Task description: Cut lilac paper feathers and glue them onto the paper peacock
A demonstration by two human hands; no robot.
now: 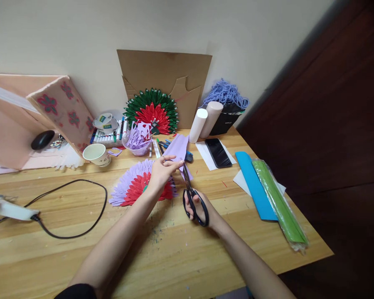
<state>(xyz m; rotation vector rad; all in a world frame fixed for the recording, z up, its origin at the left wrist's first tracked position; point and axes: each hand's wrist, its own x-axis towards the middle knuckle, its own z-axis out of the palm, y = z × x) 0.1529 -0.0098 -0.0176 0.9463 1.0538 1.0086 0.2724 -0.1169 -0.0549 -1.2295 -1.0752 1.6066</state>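
My left hand [163,169] pinches a sheet of purple paper [178,146] near its lower part. In my right hand [202,207] are black-handled scissors [189,189], fingers through the loops. Their blades point up and away from me and meet the paper beside my left fingertips; how far they are apart is hard to see. Under my left wrist lies a fan-shaped paper craft [134,182] with purple outer petals and red inner ones, partly hidden by my arm. Just behind stands a clear bowl [137,146] full of purple paper scraps.
A green and red paper fan [152,110] leans on cardboard [165,66]. Two rolls [198,126], a phone [218,153] and blue yarn [226,94] stand right of it. Blue paper [256,187] and a green packet [280,203] lie right; a paper cup [97,155] and corded glue gun [12,208], left.
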